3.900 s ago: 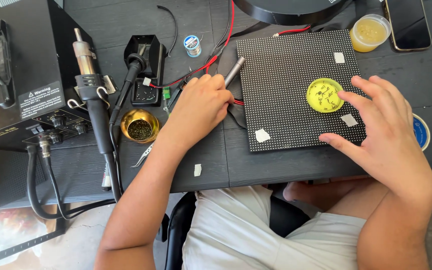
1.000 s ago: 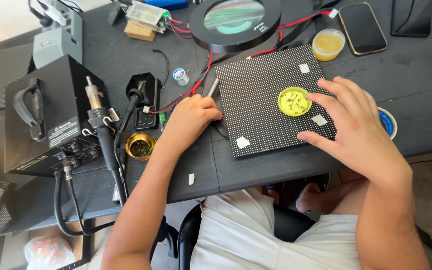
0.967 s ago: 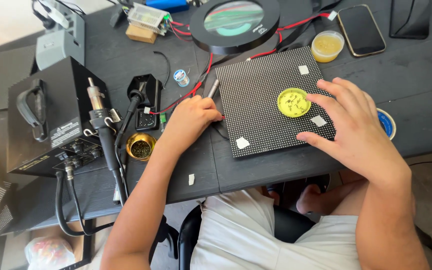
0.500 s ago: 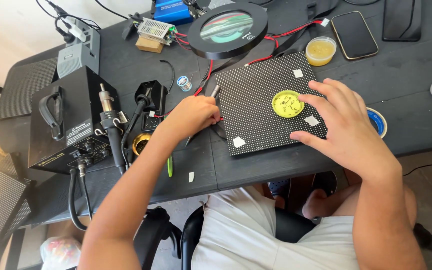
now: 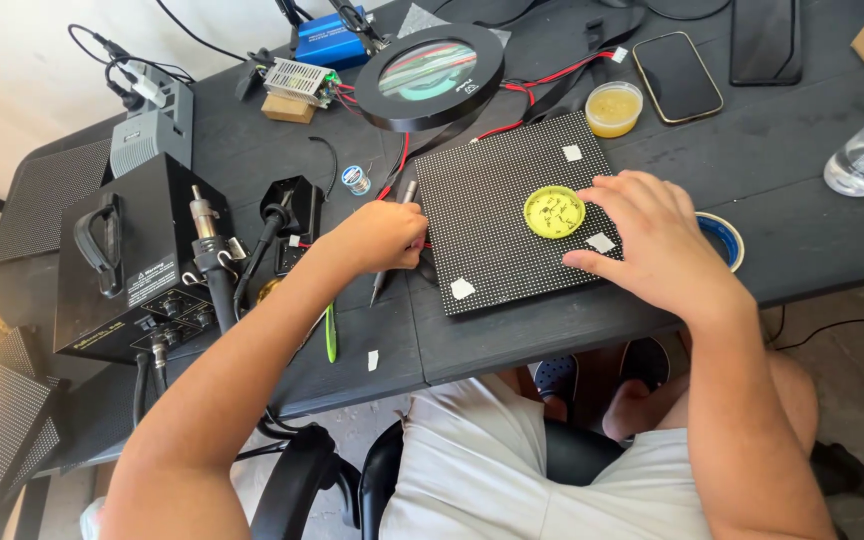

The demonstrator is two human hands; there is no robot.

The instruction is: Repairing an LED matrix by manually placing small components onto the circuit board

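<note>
1. The left hand (image 5: 384,236) was closed around a grey pen-like tool (image 5: 393,243) just left of the black dotted panel (image 5: 497,230).
2. The right hand (image 5: 657,240) lay open, fingers spread on the panel beside a yellow round tin (image 5: 554,211).
3. White tape bits dotted the panel; a blue tape roll (image 5: 724,239) sat partly hidden behind the right hand.
4. A round magnifier lamp (image 5: 429,76), red wires and a black soldering station (image 5: 127,260) stood near.

- Left hand (image 5: 382,235) closed around a slim metal tool (image 5: 393,240) beside the black dotted panel (image 5: 512,215).
- Right hand (image 5: 657,240) spread flat on the panel, near a yellow tin (image 5: 554,211).
- Both on the dark desk (image 5: 802,130).
</note>
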